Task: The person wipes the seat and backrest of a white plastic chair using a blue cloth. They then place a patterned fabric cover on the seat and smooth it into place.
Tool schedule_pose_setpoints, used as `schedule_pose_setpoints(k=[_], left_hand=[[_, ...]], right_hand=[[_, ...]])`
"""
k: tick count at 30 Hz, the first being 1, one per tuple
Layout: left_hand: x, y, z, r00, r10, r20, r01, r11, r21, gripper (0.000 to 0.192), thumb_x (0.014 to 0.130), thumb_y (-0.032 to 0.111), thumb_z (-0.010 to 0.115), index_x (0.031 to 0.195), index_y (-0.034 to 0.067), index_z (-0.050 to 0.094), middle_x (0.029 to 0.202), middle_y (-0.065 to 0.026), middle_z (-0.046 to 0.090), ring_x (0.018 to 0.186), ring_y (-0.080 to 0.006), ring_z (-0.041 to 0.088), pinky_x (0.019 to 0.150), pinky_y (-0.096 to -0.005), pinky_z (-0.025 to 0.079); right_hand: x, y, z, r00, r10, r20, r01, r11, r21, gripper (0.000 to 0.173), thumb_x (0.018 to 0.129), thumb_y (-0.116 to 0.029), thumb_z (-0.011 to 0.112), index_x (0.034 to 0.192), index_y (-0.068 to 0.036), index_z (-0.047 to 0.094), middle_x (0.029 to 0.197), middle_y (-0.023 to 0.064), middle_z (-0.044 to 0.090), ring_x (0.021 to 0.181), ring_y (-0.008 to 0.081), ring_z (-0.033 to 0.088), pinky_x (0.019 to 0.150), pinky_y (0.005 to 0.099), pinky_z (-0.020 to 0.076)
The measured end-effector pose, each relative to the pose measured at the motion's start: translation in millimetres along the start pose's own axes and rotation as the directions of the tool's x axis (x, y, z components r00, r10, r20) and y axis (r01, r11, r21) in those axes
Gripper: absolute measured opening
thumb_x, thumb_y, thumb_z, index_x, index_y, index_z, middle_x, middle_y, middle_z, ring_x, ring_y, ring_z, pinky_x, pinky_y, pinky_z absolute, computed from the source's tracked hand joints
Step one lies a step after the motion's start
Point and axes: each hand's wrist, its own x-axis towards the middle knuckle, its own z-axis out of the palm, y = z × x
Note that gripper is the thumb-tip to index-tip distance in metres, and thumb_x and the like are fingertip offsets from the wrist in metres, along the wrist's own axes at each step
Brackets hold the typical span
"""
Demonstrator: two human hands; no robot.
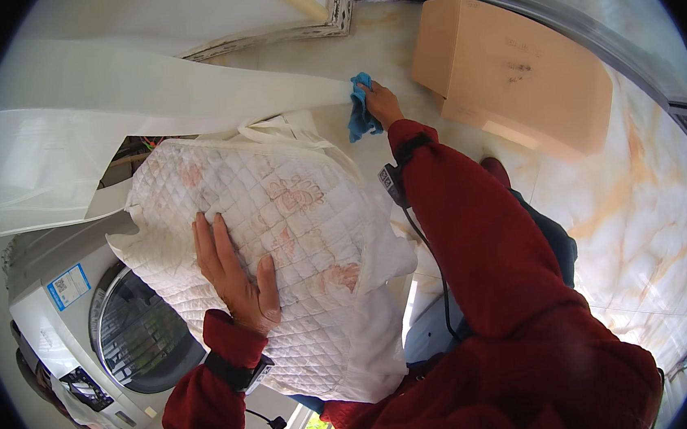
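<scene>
My left hand (235,273) lies palm down with its fingers apart on a white quilted pad (315,235) printed with pale pink flowers. The pad drapes over something that it hides, and its near edge reaches my body. Farther out, my right hand (384,103) grips a crumpled blue cloth (362,118). That cloth is by the right end of a long white panel (235,92); whether they touch, I cannot tell. Behind the pad, a dark gap (124,160) under the panel shows some coloured wires.
A front-loading washing machine (59,325) with a dark round door (146,336) stands at left. A brown cardboard box (521,70) sits on the marbled tile floor (621,239) at right, near a dark-framed glass door (594,2). Black cables (433,255) hang from my wrist straps.
</scene>
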Motion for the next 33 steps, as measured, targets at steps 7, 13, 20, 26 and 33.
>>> schedule_pose_setpoints(k=[7,13,20,26,33], left_hand=[[2,1,-1,1.0,-0.024,0.007,0.024,1.0,-0.018,0.069,0.09,0.034,0.051,0.143,-0.006,0.03,0.15,-0.0297,0.023,0.139,-0.0448,0.024,0.112,-0.0516,0.019],[3,2,-1,0.999,-0.036,0.002,0.036,0.999,-0.012,0.07,0.091,0.037,0.049,0.143,-0.007,0.031,0.15,-0.0299,0.023,0.139,-0.0448,0.024,0.112,-0.0521,0.019],[4,1,-2,1.0,-0.027,-0.001,0.027,0.999,-0.026,0.07,0.091,0.037,0.049,0.142,-0.008,0.031,0.149,-0.0301,0.024,0.138,-0.0451,0.025,0.111,-0.0526,0.02],[3,1,-1,1.0,-0.028,-0.01,0.028,0.999,-0.032,0.07,0.092,0.037,0.05,0.142,-0.008,0.031,0.149,-0.0295,0.024,0.139,-0.045,0.024,0.112,-0.0524,0.02],[2,1,-1,0.999,-0.026,-0.02,0.025,0.999,-0.033,0.069,0.089,0.031,0.053,0.143,-0.006,0.032,0.15,-0.0282,0.024,0.139,-0.0439,0.023,0.112,-0.0523,0.019]], right_hand=[[15,21,8,1.0,0.014,-0.021,-0.014,1.0,-0.024,0.048,0.094,-0.046,0.045,0.103,-0.002,0.061,0.101,0.0276,0.064,0.098,0.0463,0.058,0.084,0.0519,0.0448],[33,34,13,0.997,0.076,0.019,-0.074,0.992,-0.105,0.05,0.094,-0.047,0.045,0.106,-0.002,0.062,0.103,0.027,0.064,0.1,0.0453,0.059,0.084,0.0516,0.0447],[44,9,-3,0.991,-0.003,0.133,0.015,0.996,-0.091,0.047,0.089,-0.047,0.049,0.098,-0.005,0.068,0.098,0.0227,0.067,0.096,0.0426,0.061,0.085,0.0463,0.0467],[53,-72,-20,0.857,-0.135,0.497,0.286,0.928,-0.24,0.044,0.081,-0.044,0.055,0.093,-0.004,0.071,0.097,0.0197,0.069,0.09,0.0364,0.064,0.082,0.0416,0.0488],[8,-195,-55,0.652,-0.28,0.704,0.429,0.902,-0.039,0.043,0.078,-0.038,0.06,0.088,0.003,0.067,0.086,0.0146,0.068,0.08,0.0248,0.062,0.077,0.0327,0.0474]])
